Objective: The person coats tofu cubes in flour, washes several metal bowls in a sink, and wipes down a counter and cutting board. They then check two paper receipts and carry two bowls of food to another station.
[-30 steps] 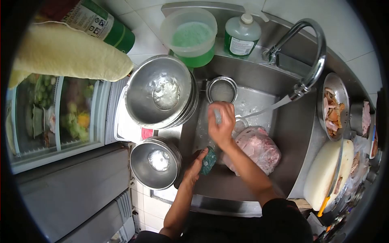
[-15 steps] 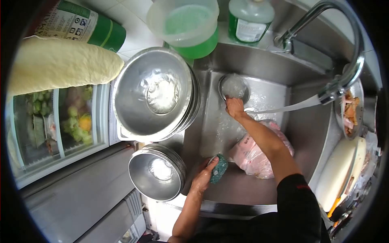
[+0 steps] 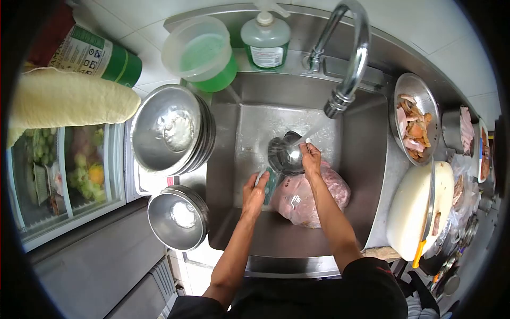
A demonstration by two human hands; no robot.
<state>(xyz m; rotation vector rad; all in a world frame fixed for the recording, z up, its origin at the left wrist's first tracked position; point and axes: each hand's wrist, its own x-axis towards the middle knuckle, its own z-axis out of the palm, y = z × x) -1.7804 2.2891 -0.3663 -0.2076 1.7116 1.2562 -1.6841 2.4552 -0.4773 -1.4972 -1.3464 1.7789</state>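
My right hand (image 3: 310,158) grips the rim of a small metal bowl (image 3: 287,157), tilted above the floor of the steel sink (image 3: 255,119). Water from the curved faucet (image 3: 340,101) runs toward the bowl. Left of it, my left hand (image 3: 255,194) holds a green scrubbing sponge (image 3: 270,183), close to the bowl. Under my right wrist lies a plastic-wrapped package of pink meat (image 3: 303,199) in the sink.
Stacked metal bowls (image 3: 167,130) and smaller ones (image 3: 175,220) stand left of the sink. Behind are a tub of green liquid (image 3: 204,61) and a pump bottle (image 3: 265,45). At right are a colander of meat (image 3: 414,125) and a knife (image 3: 431,207) on a cutting board (image 3: 409,207).
My right hand has lifted the small bowl off the sink floor and brought it closer to my left hand. The sponge is now beside the bowl. The view has shifted right.
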